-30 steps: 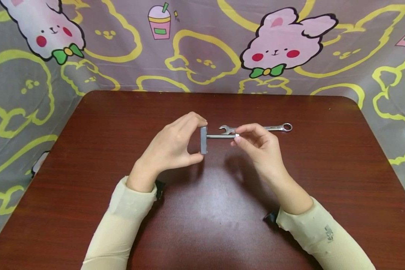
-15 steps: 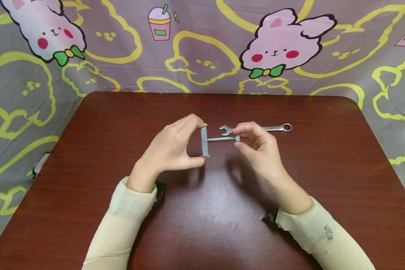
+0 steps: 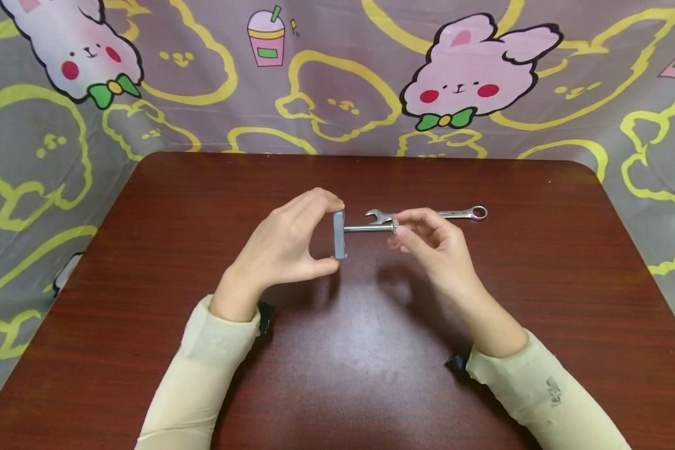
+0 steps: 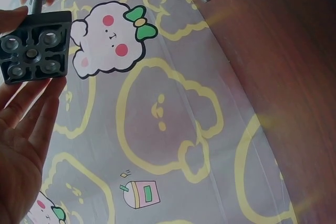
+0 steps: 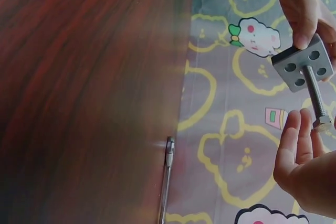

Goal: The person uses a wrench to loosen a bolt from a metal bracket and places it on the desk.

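Between thumb and fingers, my left hand [image 3: 289, 244] holds a grey square plate [image 3: 339, 235] by its opposite edges, above the table. Four-corner holes and a centre hole show on its ribbed back in the left wrist view, where the plate [image 4: 34, 38] faces the camera. A long bolt [image 3: 368, 228] stands out from the plate's middle, pointing right. My right hand [image 3: 439, 247] pinches the hex head end with thumb and forefinger. In the right wrist view the bolt's head [image 5: 322, 124] sits at those fingertips, its threaded shank running to the plate's flat face.
A combination wrench [image 3: 462, 214] lies on the brown table [image 3: 337, 375] behind my right hand, its open end to the left. A patterned cloth [image 3: 349, 75] hangs along the table's back edge and sides.
The right fingers have loosened off the bolt head, then closed on it again with the thumb shifted over it. The left hand and plate stay nearly in place.
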### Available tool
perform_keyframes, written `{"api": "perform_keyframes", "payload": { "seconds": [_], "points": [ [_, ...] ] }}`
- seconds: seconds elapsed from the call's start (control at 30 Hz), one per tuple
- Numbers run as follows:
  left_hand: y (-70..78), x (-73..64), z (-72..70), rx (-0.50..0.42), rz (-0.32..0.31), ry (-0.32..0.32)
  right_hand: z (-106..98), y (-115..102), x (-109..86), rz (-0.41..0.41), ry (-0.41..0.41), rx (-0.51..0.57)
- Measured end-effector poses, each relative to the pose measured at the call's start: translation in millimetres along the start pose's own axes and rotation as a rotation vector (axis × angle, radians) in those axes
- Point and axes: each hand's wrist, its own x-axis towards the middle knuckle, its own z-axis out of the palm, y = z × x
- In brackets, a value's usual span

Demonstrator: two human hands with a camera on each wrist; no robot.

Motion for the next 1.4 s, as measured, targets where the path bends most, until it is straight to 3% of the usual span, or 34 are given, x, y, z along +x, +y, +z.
{"api": "perform_keyframes", "payload": {
  "seconds": [0.33, 0.67, 1.2, 1.4],
  "points": [
    [-0.4, -0.3, 0.8, 0.004, 0.037, 0.004, 7, -5, 4.0, 0.039, 0.045, 0.019],
    [-0.5, -1.1, 0.5, -0.006, 0.015, -0.002, 7, -6, -0.1, 0.031, 0.009, 0.056],
    [-0.6, 1.2, 1.0, -0.044, -0.014, -0.016, 12, -5, -0.5, -0.137, 0.017, 0.109],
    [-0.6, 0.7, 1.4, -0.037, -0.017, -0.007, 12, -5, -0.1, -0.112, 0.013, 0.141]
  ]
}}
